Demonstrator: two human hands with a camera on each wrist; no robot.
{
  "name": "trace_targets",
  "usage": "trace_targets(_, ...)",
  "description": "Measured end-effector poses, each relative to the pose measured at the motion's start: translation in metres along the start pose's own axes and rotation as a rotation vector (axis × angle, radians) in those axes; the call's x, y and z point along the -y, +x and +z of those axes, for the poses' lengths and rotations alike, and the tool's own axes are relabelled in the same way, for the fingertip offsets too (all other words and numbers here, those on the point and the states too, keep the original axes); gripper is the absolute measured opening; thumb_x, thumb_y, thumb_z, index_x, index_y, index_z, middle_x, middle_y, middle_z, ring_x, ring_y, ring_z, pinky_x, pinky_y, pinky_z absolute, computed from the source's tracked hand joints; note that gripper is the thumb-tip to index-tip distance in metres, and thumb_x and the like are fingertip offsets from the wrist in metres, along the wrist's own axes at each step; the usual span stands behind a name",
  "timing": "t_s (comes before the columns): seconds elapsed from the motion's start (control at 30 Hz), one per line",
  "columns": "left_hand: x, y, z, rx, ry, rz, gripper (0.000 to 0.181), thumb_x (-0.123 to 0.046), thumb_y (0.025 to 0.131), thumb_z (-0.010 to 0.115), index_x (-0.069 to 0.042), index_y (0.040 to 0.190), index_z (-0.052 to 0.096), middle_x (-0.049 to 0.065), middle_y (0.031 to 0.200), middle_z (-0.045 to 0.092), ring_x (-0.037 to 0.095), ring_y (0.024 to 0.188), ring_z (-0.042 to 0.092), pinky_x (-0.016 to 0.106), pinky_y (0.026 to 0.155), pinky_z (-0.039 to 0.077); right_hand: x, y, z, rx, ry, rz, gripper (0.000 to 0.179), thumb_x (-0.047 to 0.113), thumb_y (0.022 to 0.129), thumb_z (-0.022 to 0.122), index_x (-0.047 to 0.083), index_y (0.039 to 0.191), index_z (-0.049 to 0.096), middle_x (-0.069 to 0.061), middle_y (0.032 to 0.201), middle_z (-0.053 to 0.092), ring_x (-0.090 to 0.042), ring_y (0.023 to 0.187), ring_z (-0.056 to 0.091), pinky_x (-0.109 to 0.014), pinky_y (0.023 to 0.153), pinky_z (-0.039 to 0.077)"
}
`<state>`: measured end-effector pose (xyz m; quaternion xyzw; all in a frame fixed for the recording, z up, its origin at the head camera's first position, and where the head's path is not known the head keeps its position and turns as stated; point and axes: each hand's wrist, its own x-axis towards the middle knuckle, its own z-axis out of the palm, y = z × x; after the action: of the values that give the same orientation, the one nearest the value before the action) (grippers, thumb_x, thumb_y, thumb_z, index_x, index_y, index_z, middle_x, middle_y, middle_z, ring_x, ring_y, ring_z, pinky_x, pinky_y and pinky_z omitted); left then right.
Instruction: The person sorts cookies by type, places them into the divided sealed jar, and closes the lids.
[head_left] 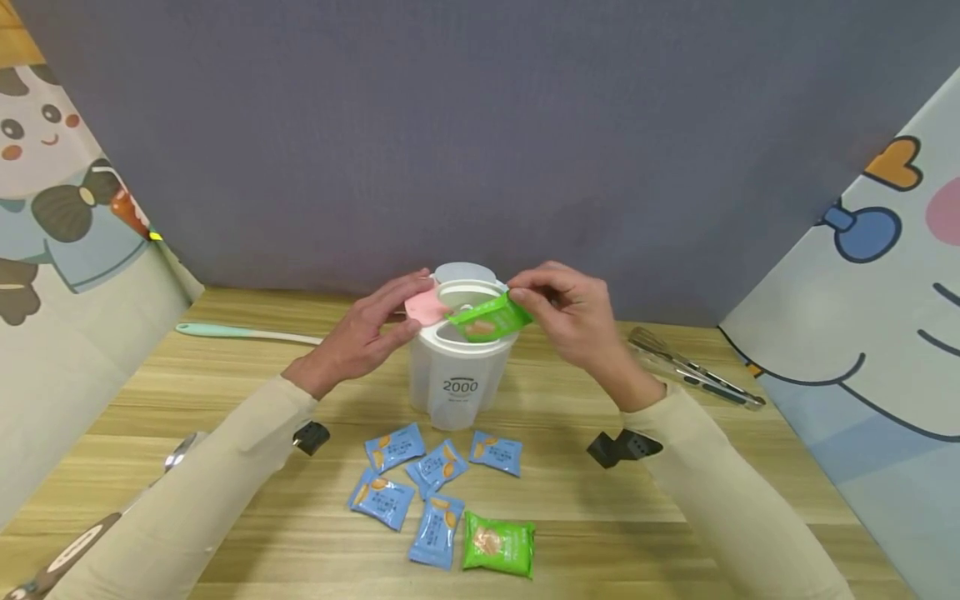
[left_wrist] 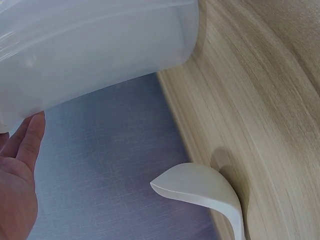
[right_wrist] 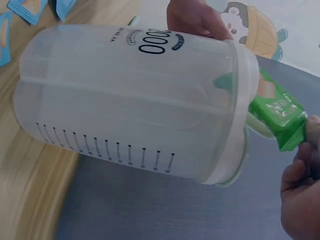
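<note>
"Who is where, from the left?"

"A person's left hand rests straight fingers against a translucent plastic container with a white rim, beside its rounded pink flap."

"And the glossy green rectangular packet?"

"Over the container's open mouth, its long axis running from the opening, on the left, up to the right hand."

"Which hand is nearer?"

"The right, thumb and fingers pinching the packet's right end; the rest extends leftward from those fingertips, above the opening."
</note>
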<state>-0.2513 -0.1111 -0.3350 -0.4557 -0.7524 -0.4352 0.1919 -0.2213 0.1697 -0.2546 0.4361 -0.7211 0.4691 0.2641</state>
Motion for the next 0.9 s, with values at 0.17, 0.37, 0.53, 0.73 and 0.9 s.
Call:
trace_targets(0.17, 0.0, 0.0, 0.0, -0.005, 0.005, 0.005, 0.051, -0.034, 0.1, 0.047, -0.006, 0.142, 0.041, 0.013, 0.149, 0.032, 0.028, 0.126, 0.043, 0.035, 0.088, 0.051, 0.005, 0.006, 0.0, 0.064, -0.103, -0.04, 0.011, -0.009, 0.081, 0.069, -0.001, 0.088, 0.071, -0.002, 0.077, 0.062, -0.012, 0.057, 0.041, -0.02, 0.046, 0.032)
trace_targets(0.37, 0.001, 0.001, -0.001, -0.008, 0.002, 0.013, 0.049, -0.03, 0.1, 0.049, -0.004, 0.141, 0.041, 0.014, 0.148, 0.033, 0.029, 0.125, 0.044, 0.036, 0.087, 0.051, 0.01, 0.013, 0.0, 0.127, -0.13, -0.073, 0.011, -0.01, 0.08, 0.069, -0.002, 0.087, 0.071, -0.003, 0.079, 0.064, -0.013, 0.061, 0.046, -0.019, 0.049, 0.035)
trace_targets(0.53, 0.0, 0.0, -0.001, -0.01, 0.006, 0.007, 0.049, -0.031, 0.1, 0.049, -0.005, 0.141, 0.042, 0.016, 0.148, 0.034, 0.029, 0.125, 0.045, 0.035, 0.087, 0.051, 0.013, 0.016, 0.0, 0.176, -0.13, -0.074, 0.01, -0.009, 0.08, 0.069, -0.001, 0.086, 0.071, -0.003, 0.078, 0.064, -0.013, 0.062, 0.047, -0.02, 0.05, 0.036)
trace_targets(0.73, 0.0, 0.001, -0.001, -0.013, 0.011, 0.009, 0.05, -0.033, 0.1, 0.048, -0.005, 0.141, 0.042, 0.013, 0.148, 0.034, 0.029, 0.125, 0.044, 0.035, 0.088, 0.051, 0.017, 0.017, 0.002, 0.214, -0.148, -0.079, 0.011, -0.008, 0.079, 0.07, 0.0, 0.086, 0.071, -0.001, 0.077, 0.061, -0.012, 0.063, 0.047, -0.021, 0.051, 0.037)
trace_targets(0.9, 0.0, 0.001, 0.0, -0.013, 0.009, 0.014, 0.05, -0.033, 0.1, 0.048, -0.005, 0.141, 0.042, 0.014, 0.148, 0.034, 0.029, 0.124, 0.046, 0.035, 0.087, 0.051, 0.017, 0.016, 0.003, 0.225, -0.15, -0.073, 0.01, -0.008, 0.079, 0.07, 0.001, 0.085, 0.071, -0.001, 0.077, 0.061, -0.012, 0.063, 0.047, -0.021, 0.051, 0.038)
